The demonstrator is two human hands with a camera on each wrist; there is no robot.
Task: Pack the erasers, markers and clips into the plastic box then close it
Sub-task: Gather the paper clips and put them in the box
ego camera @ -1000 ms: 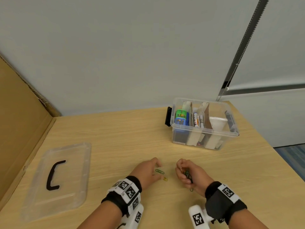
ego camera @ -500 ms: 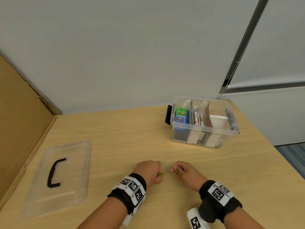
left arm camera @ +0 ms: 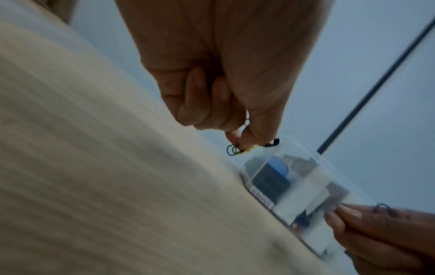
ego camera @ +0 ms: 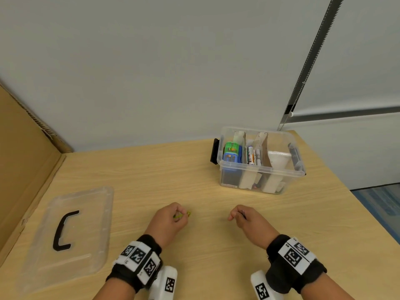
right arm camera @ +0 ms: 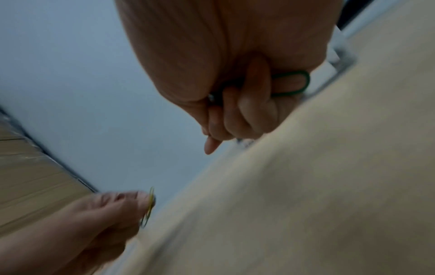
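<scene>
Head view looks down at table (ego camera: 216,245); both low, close wrist views share it.

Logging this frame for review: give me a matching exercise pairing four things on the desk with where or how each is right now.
1. clear plastic lid with black handle
2. clear plastic box
3. green and yellow paper clips
4. green paper clip

a. pinched by the left hand
b. open, far right of the table
c. flat at the table's left
d. held in the right hand

Pairs: 1-c, 2-b, 3-a, 4-d
</scene>
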